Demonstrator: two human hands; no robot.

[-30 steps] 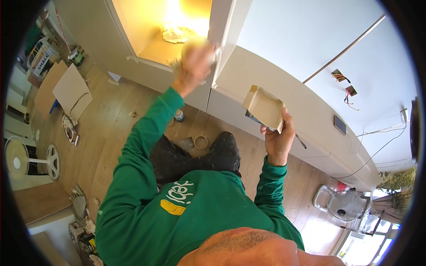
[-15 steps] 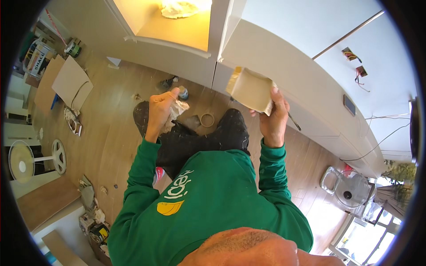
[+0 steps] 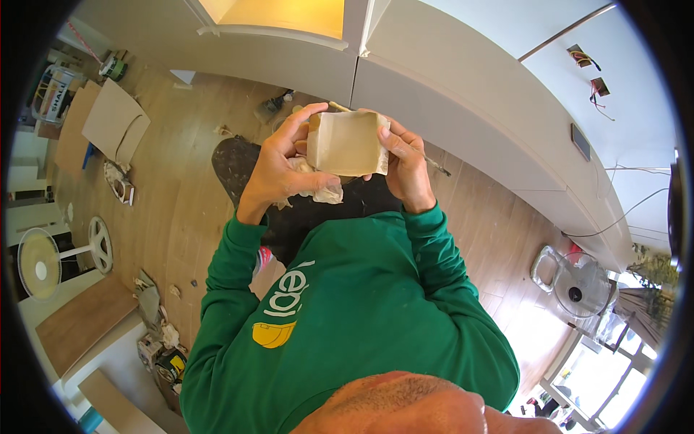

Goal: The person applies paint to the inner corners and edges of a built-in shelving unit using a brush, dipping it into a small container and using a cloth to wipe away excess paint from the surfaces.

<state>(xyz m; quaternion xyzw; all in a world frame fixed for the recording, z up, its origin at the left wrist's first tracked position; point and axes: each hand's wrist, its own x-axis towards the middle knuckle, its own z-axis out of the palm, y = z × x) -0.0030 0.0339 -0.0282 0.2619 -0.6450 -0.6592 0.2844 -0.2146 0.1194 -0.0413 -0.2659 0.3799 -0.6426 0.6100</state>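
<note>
A small shallow cardboard tray [image 3: 348, 145] with a pale, whitish inside is held up between my two hands over my knees. On its left side, my left hand [image 3: 278, 168] is closed, fingers behind the tray, with a crumpled off-white cloth [image 3: 329, 192] under the thumb. My right hand [image 3: 412, 171] grips the opposite side, its thumb over the rim. A thin dark-tipped brush [image 3: 438, 167] runs behind the tray and sticks out past that hand. What the tray's underside looks like is hidden.
A long pale cabinet [image 3: 463, 108] curves ahead and right, beside a lit niche [image 3: 282, 16]. A dark power tool [image 3: 270, 108] lies on the wooden floor ahead. Leftward are cardboard sheets [image 3: 116, 119] and a fan [image 3: 40, 267]; another fan [image 3: 576, 293] stands at right.
The tray has come left and toward the middle with my right hand. My left hand, still with the cloth, has moved right and taken hold of the tray's left side.
</note>
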